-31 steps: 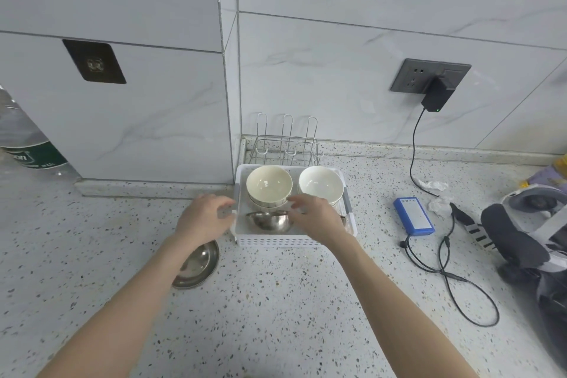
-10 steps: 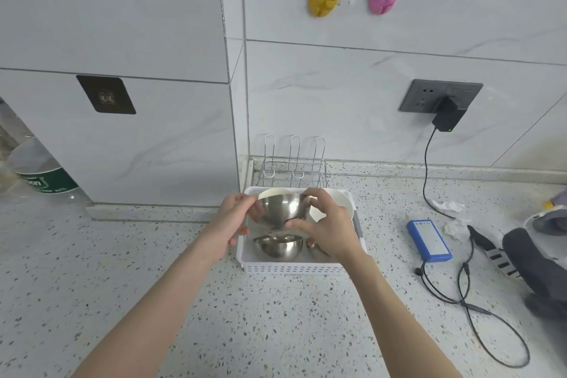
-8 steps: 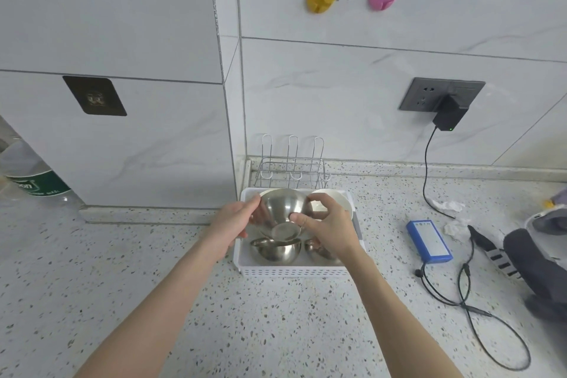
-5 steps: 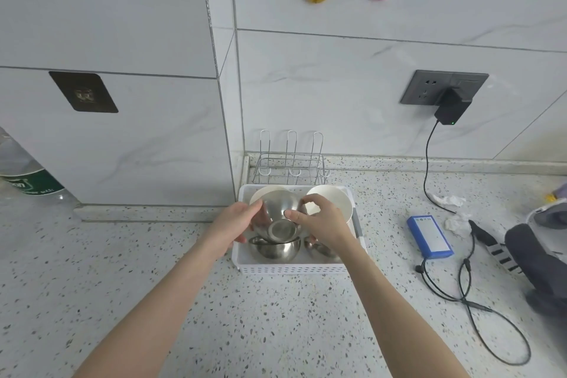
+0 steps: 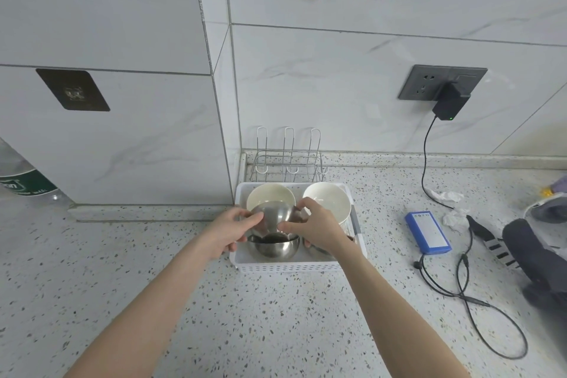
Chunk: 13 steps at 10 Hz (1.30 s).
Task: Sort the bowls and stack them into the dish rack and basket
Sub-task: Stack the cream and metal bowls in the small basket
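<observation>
Speckled counter [image 5: 276, 316] carries a white basket [image 5: 288, 267] where a steel bowl [image 5: 274, 247] sits at the front left, just above it both the left hand [image 5: 228, 232] and right hand [image 5: 316, 228] grip a tilted second steel bowl [image 5: 273, 215], with two white bowls [image 5: 326, 201] behind and a wire dish rack [image 5: 288, 156] by the wall.
</observation>
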Each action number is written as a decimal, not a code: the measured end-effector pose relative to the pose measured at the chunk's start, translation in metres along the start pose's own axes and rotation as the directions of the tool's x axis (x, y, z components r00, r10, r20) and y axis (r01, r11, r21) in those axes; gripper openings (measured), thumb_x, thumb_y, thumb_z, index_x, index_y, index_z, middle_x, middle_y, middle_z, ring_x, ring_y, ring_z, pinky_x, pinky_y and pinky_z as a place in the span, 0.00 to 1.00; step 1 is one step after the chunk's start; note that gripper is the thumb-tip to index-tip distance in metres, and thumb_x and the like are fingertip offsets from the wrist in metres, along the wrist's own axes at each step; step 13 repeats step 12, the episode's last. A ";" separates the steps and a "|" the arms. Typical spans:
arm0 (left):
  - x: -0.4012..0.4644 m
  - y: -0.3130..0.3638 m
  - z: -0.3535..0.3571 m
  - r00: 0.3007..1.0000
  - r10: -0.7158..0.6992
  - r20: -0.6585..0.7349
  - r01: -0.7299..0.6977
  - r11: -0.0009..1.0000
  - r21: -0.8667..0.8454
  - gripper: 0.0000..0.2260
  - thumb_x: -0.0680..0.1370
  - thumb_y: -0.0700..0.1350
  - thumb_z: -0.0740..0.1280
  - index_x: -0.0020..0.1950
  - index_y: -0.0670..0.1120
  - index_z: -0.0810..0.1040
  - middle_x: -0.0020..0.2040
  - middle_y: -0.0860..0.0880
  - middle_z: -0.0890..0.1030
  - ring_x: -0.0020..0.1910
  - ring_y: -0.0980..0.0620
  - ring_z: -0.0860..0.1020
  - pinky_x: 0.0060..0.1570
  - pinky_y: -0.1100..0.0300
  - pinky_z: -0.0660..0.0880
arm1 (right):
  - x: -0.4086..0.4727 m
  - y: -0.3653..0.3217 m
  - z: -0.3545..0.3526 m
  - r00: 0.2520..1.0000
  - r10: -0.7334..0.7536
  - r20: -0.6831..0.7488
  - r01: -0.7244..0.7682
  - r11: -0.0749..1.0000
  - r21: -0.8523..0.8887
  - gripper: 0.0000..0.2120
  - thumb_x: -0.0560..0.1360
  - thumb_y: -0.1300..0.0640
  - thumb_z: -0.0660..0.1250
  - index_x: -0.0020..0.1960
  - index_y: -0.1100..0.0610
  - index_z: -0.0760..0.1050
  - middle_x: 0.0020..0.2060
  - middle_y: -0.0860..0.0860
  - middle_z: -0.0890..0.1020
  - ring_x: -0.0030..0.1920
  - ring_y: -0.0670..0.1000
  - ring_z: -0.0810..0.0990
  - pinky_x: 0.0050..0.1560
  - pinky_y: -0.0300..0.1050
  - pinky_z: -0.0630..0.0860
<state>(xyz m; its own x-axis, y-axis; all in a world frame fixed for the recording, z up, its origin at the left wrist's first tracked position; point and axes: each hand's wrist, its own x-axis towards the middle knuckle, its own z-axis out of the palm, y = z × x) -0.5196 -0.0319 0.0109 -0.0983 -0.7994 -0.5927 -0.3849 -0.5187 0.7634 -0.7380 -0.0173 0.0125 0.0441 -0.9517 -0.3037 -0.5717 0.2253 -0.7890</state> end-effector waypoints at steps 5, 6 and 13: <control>0.002 -0.004 0.005 0.983 0.184 0.022 -0.185 0.971 0.149 0.02 0.80 0.47 0.68 0.51 0.51 0.78 0.51 0.51 0.81 0.39 0.56 0.75 0.31 0.67 0.67 | -0.005 0.007 0.011 0.997 -0.072 0.020 0.075 0.967 -0.245 0.24 0.68 0.46 0.76 0.57 0.51 0.69 0.49 0.51 0.84 0.24 0.43 0.77 0.42 0.46 0.81; 0.001 -0.006 0.009 0.981 0.196 0.003 -0.194 0.968 0.158 0.01 0.80 0.45 0.67 0.50 0.51 0.78 0.48 0.52 0.81 0.37 0.59 0.74 0.27 0.72 0.66 | -0.007 0.009 0.009 0.995 -0.080 0.056 0.091 0.966 -0.244 0.19 0.72 0.49 0.73 0.57 0.52 0.69 0.49 0.52 0.84 0.26 0.49 0.82 0.43 0.48 0.81; -0.020 -0.015 0.002 0.973 0.218 -0.082 -0.210 0.974 0.090 0.10 0.81 0.45 0.64 0.63 0.51 0.76 0.54 0.56 0.79 0.41 0.55 0.78 0.36 0.63 0.70 | -0.032 0.001 0.000 0.993 -0.040 -0.114 0.012 0.971 -0.237 0.22 0.77 0.47 0.66 0.70 0.49 0.69 0.64 0.53 0.79 0.50 0.55 0.84 0.49 0.51 0.81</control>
